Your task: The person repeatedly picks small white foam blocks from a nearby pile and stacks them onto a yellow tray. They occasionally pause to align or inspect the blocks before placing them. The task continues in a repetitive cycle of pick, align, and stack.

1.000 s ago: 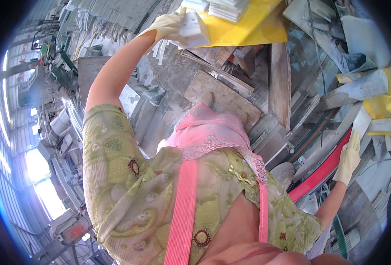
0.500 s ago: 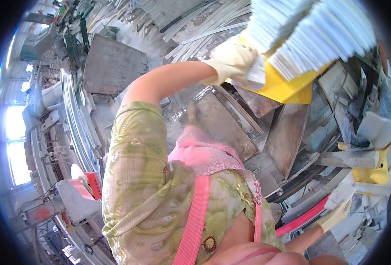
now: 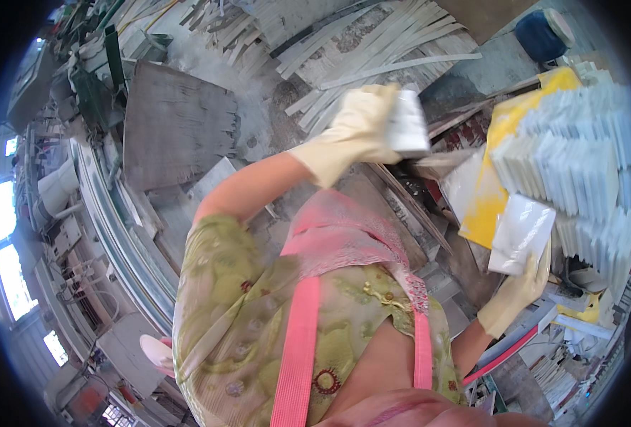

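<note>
My left hand point(image 3: 358, 128), in a cream rubber glove, grips a small block of white tiles point(image 3: 409, 124) beside the yellow stand. Its fingers are closed round the block, which is slightly blurred. Lower right, my right hand point(image 3: 525, 288), gloved alike, holds a pale, glossy rectangular tile piece point(image 3: 522, 231) by its lower edge; whether it is one piece or several I cannot tell. Just beyond it, rows of thin white tiles point(image 3: 561, 167) stand packed on edge against the yellow surface point(image 3: 497, 128).
Long pale strips point(image 3: 372, 57) lie scattered at the far side. A worn grey board point(image 3: 180, 124) leans left of my arm, near a metal rail point(image 3: 120, 228). A blue drum point(image 3: 540, 35) stands far right. Wooden boards point(image 3: 408, 199) lie close in front of my body.
My left hand has drawn away from the stacked tiles with a white block. My right hand has risen from the lower right and now holds a tile piece. The view has shifted.
</note>
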### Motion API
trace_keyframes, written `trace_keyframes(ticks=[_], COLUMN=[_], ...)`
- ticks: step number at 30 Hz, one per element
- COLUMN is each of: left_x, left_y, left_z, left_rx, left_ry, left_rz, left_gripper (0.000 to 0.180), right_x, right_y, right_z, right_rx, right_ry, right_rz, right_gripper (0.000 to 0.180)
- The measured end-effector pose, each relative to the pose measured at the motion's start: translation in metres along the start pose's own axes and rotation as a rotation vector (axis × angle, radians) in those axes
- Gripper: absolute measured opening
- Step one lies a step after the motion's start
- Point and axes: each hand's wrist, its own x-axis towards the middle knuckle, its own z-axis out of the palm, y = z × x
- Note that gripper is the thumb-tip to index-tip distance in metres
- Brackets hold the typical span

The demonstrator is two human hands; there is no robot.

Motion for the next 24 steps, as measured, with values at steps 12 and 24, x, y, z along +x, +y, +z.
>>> trace_keyframes(ticks=[12,24], left_x=[-0.039,0.180], left_y=[-0.254,-0.250], left_z=[-0.098,-0.193], left_rx=[0.377,0.334], left_ry=[0.054,-0.111], left_rz=[-0.769,-0.842], left_gripper=[0.107,0.119], right_x=[0.154,0.368], right_y=[-0.003,-0.010], right_z=[0.244,0.425], right_rx=[0.165,0.535], right_ry=[-0.212,-0.193], right_rz=[-0.135,0.356], right_gripper=[0.043,0.046])
